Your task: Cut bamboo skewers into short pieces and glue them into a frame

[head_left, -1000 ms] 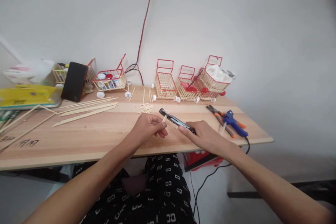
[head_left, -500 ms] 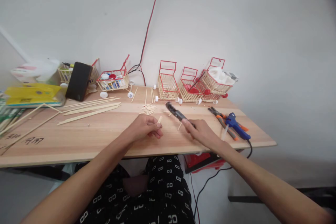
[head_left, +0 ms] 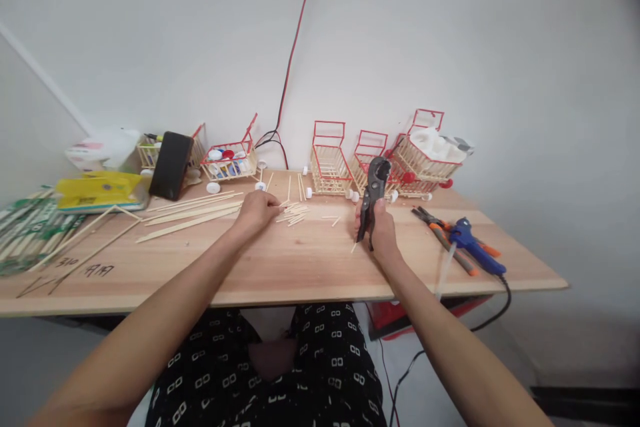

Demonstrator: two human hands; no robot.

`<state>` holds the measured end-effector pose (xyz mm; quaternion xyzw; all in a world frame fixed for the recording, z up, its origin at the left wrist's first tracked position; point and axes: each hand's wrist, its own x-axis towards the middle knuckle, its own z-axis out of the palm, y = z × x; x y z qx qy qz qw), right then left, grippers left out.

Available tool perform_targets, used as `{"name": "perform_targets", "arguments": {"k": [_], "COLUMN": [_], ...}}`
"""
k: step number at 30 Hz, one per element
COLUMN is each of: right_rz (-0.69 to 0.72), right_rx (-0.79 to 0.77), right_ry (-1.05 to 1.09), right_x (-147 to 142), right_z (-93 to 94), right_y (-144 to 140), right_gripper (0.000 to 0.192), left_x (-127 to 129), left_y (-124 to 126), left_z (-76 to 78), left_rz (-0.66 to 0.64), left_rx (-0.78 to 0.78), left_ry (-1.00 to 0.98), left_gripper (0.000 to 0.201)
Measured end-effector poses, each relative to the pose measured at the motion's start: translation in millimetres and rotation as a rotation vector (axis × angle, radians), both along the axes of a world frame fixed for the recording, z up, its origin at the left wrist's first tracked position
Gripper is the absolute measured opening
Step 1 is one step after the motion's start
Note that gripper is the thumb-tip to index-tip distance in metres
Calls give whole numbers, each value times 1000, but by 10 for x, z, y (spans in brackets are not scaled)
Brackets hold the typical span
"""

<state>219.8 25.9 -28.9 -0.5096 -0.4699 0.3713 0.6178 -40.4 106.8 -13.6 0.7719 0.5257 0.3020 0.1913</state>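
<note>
My left hand (head_left: 257, 213) is closed, its fingertips pinching a short wooden stick (head_left: 285, 203) at the left edge of a loose pile of short sticks (head_left: 295, 215). My right hand (head_left: 382, 230) is wrapped round the handles of a dark hand cutter (head_left: 376, 183), which stands nearly upright with its head pointing to the wall. A thin stick (head_left: 354, 247) shows just below the cutter's handles; whether the hand touches it I cannot tell. Two small sticks (head_left: 335, 221) lie on the table between the hands.
Several stick-built carts with red trim (head_left: 330, 167) line the wall. At right lie orange-handled pliers (head_left: 450, 250) and a blue glue gun (head_left: 470, 243) with its cable. Long sticks (head_left: 190, 217), a phone (head_left: 171, 165) and a yellow packet (head_left: 100, 192) are at left.
My left hand has moved left and away from me with the short stick, to the pile. My right hand has swung the cutter from slanted to nearly upright. The view has shifted slightly left.
</note>
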Motion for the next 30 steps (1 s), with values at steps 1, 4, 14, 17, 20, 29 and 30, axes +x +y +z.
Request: {"name": "perform_targets", "arguments": {"k": [1, 4, 14, 17, 20, 29, 30], "right_rz": [0, 12, 2, -9, -18, -20, -13], "right_rx": [1, -22, -7, -14, -30, -18, -14], "right_ry": [-16, -45, -11, 18, 59, 2, -4], "right_x": [17, 50, 56, 64, 63, 87, 89], "right_z": [-14, -43, -39, -16, 1, -44, -54], "right_y": [-7, -16, -6, -13, -16, -3, -3], "right_gripper": [61, 62, 61, 63, 63, 62, 62], "left_x": [26, 79, -6, -99, -198, -651, -769], "left_y": [-16, -68, -63, -54, -68, -303, -358], "left_z": [-12, -25, 33, 49, 49, 230, 263], "left_rz": [-9, -21, 115, 148, 154, 221, 240], "left_rx": [12, 43, 60, 20, 7, 136, 129], "left_ry": [1, 11, -156, -278, -353, -35, 19], "left_gripper": [21, 27, 27, 24, 23, 22, 22]}}
